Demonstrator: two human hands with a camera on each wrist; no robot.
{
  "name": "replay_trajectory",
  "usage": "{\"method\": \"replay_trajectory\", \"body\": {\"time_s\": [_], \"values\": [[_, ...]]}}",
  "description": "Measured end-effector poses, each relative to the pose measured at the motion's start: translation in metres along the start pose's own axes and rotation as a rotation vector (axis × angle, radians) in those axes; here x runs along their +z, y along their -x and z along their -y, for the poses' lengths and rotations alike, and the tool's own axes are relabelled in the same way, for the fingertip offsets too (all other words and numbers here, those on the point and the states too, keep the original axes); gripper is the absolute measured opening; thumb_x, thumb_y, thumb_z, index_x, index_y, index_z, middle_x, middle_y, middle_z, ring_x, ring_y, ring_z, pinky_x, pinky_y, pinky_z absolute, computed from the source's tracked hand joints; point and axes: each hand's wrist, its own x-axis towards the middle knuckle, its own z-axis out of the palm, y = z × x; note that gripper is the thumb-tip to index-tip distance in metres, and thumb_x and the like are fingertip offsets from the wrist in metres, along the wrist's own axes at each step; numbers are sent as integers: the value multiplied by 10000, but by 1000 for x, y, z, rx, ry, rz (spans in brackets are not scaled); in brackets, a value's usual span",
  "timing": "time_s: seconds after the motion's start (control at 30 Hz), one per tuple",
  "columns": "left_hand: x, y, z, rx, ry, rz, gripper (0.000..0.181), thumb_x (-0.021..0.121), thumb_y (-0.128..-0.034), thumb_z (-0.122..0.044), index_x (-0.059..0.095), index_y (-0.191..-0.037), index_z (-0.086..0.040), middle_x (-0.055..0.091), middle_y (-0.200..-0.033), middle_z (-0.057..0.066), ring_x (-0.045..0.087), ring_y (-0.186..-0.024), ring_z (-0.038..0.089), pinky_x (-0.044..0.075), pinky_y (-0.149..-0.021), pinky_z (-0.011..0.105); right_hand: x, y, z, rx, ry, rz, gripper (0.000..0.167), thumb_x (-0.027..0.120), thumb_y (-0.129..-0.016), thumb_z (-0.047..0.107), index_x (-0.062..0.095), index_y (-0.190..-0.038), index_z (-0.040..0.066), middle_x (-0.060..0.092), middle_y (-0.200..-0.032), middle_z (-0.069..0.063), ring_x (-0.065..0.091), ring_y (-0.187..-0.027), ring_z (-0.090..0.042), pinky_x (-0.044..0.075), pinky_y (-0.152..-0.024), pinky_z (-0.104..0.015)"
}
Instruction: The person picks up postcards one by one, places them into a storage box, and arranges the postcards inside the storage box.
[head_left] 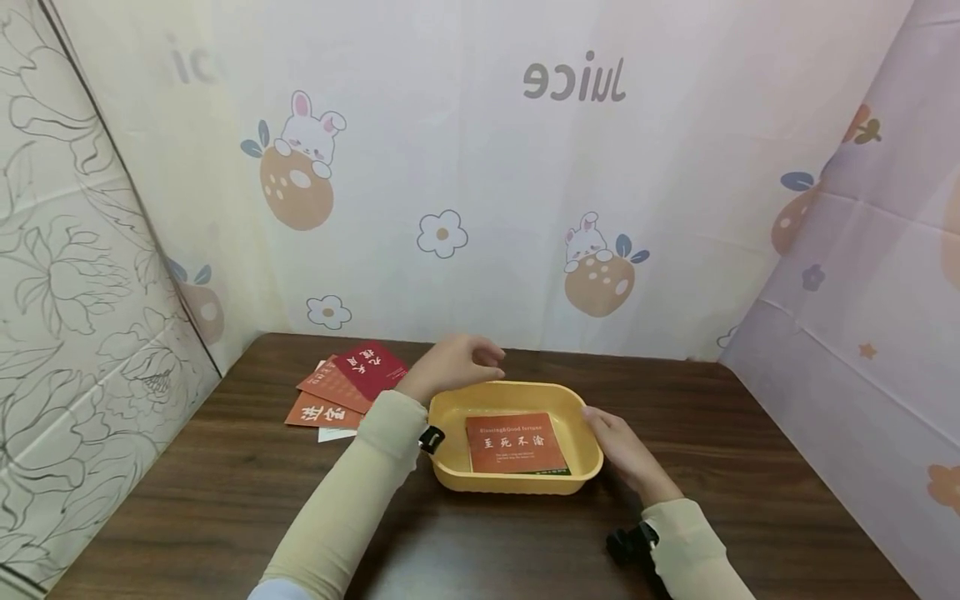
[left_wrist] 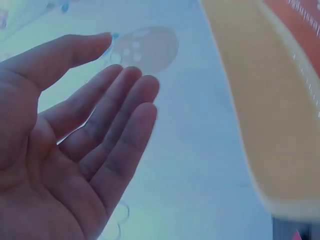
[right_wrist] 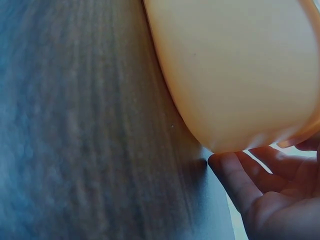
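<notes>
A red card lies face up in a yellow tray on a desk, a hand on either side.

Card and tray both run lengthwise from left to right. The card sits to the right of the left hand and nearer the person; the right hand is at the tray's right end. There the right grip holds on, fingertips against the outer wall. The left grip is empty, fingers loosely bent and thumb apart, near the far left rim without touching it. The left is also the nearer hand to the loose cards, fanned on the desk to its left, just beyond the forearm.
</notes>
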Motion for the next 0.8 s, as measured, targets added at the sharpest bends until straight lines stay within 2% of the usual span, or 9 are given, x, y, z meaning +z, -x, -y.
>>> {"method": "replay_trajectory", "body": {"time_s": [0.1, 0.27, 0.5, 0.6, 0.8], "values": [[-8, 6, 9, -23, 45, -70, 292, 742, -923, -251, 715, -1196, -152, 715, -1049, -32, 660, -1006, 156, 539, -876, 376, -1, 1, 0, 1, -2, -6, 672, 349, -1096, 420, 326, -1491, -123, 407, -1477, -325, 471, -1319, -411, 426, -1041, -517], [-20, 14, 33, -53, 65, -188, 292, 727, -936, -249, 712, -1206, -137, 724, -1089, 21, 670, -1036, 203, 542, -887, 407, -1, 1, -1, -2, -8, -10, 667, 351, -1096, 418, 333, -1490, -120, 423, -1469, -319, 490, -1305, -394, 440, -1030, -502], [-34, 28, 56, -153, 92, -274, 315, 730, -929, -287, 708, -1210, -147, 717, -1129, 72, 666, -1051, 246, 544, -875, 447, -1, 0, -3, -4, -4, -15, 657, 347, -1097, 415, 352, -1483, -116, 446, -1453, -314, 516, -1280, -382, 457, -1016, -490], [-39, 32, 67, -194, 68, -304, 312, 729, -931, -271, 703, -1206, -124, 716, -1125, 94, 666, -1047, 265, 537, -891, 462, 0, -1, -3, -3, -1, -15, 668, 348, -1095, 425, 351, -1482, -119, 436, -1461, -317, 502, -1294, -394, 446, -1025, -499], [-48, 38, 93, -299, -65, -337, 321, 709, -939, -233, 688, -1201, -49, 712, -1081, 134, 657, -1014, 309, 523, -895, 492, 0, -2, -3, -3, -6, -15, 675, 348, -1094, 430, 346, -1482, -123, 434, -1462, -316, 499, -1298, -393, 432, -1037, -508]]}}
